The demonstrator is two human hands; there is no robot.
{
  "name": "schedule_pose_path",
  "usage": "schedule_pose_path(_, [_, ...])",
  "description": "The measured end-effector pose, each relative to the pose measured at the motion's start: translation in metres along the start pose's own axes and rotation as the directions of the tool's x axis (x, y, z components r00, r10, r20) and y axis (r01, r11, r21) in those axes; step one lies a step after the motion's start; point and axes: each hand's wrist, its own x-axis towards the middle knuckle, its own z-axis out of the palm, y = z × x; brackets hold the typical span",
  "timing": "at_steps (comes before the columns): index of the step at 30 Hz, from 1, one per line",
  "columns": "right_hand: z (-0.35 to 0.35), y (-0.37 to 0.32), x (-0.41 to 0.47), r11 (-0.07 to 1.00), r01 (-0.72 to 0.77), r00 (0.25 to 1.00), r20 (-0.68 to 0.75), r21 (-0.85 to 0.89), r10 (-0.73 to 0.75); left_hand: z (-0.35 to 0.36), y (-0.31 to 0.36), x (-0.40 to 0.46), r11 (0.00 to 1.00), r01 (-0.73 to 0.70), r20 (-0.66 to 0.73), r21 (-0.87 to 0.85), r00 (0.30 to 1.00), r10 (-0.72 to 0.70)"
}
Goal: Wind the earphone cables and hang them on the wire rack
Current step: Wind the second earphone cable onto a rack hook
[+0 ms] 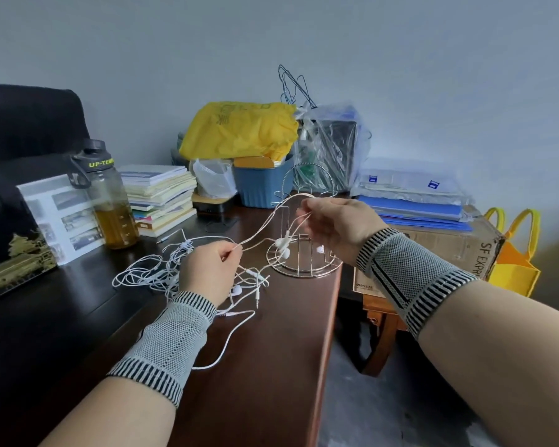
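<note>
so far the job looks barely begun, by my reading. the left hand (207,272) pinches a white earphone cable (265,224) between thumb and fingertip, and the right hand (336,227) has its fingers curled round the same cable higher up, so a span of it runs between them, rising toward 2 o'clock. two earbuds (283,245) dangle below the right hand, in front of the wire rack (304,253).

the rack stands on the dark wooden table (271,366) at about 1 o'clock from the left hand, near the table's right edge. no wound coil hangs on it that i can see; a small white spot shows inside its wires, but i cannot tell what it is. a loose tangle of cables (149,272) lies on the table at 9 o'clock from the left hand, some of it under the hand. so the winding is only starting on one cable, and the heap is left to sort, coil and hang.

how many earphones are in the tangle is hard to count, since strands cross and the left hand covers part of them. the right hand's fingertips are turned away, so its exact hold is hidden. the rack's hooks are thin and blur into the clutter behind.
</note>
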Motion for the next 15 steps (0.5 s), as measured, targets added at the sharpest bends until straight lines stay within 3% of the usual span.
schedule_pose_path(1, [0.002, 0.001, -0.001, 0.996, -0.01, 1.0, 0.002, -0.088, 0.01, 0.0, 0.003, -0.002, 1.0, -0.011, 0.019, -0.01, 1.0, 0.011])
schedule_pose_path(2, [0.003, 0.004, -0.002, 0.938, -0.017, 1.0, -0.019, -0.347, 0.011, 0.001, 0.006, -0.003, 1.0, -0.024, 0.043, -0.018, 0.999, 0.024])
schedule_pose_path(3, [0.004, 0.008, -0.001, 0.713, -0.017, 1.0, -0.028, -0.701, -0.003, 0.003, 0.008, -0.004, 0.999, -0.035, 0.071, -0.023, 0.997, 0.037])
schedule_pose_path(4, [0.005, 0.012, -0.002, 0.415, 0.009, 1.0, 0.0, -0.91, -0.02, 0.004, 0.011, -0.004, 0.999, -0.046, 0.098, -0.028, 0.994, 0.048])
schedule_pose_path(5, [0.008, 0.015, -0.002, 0.263, 0.026, 0.999, 0.018, -0.965, -0.033, 0.005, 0.014, -0.004, 0.998, -0.049, 0.119, -0.03, 0.991, 0.052])
schedule_pose_path(6, [0.01, 0.015, -0.002, 0.272, 0.025, 0.999, 0.013, -0.962, -0.044, 0.007, 0.016, -0.004, 0.998, -0.051, 0.134, -0.032, 0.989, 0.055])
schedule_pose_path(10, [0.02, 0.013, 0.002, 0.704, 0.016, 0.998, -0.026, -0.71, -0.049, 0.007, 0.026, -0.001, 0.998, -0.036, 0.152, -0.042, 0.987, 0.042])
schedule_pose_path(12, [0.026, 0.011, 0.0, 0.934, 0.004, 0.999, -0.03, -0.358, -0.016, 0.006, 0.029, 0.003, 0.995, -0.014, 0.146, -0.095, 0.989, 0.028])
schedule_pose_path(13, [0.028, 0.011, -0.002, 0.991, -0.002, 0.999, -0.034, -0.134, -0.003, 0.005, 0.031, 0.005, 0.992, -0.007, 0.136, -0.129, 0.99, 0.025])
schedule_pose_path(15, [0.027, 0.014, -0.002, 0.986, -0.009, 0.998, -0.054, 0.168, 0.019, 0.003, 0.033, 0.008, 0.984, -0.009, 0.14, -0.178, 0.99, 0.035])
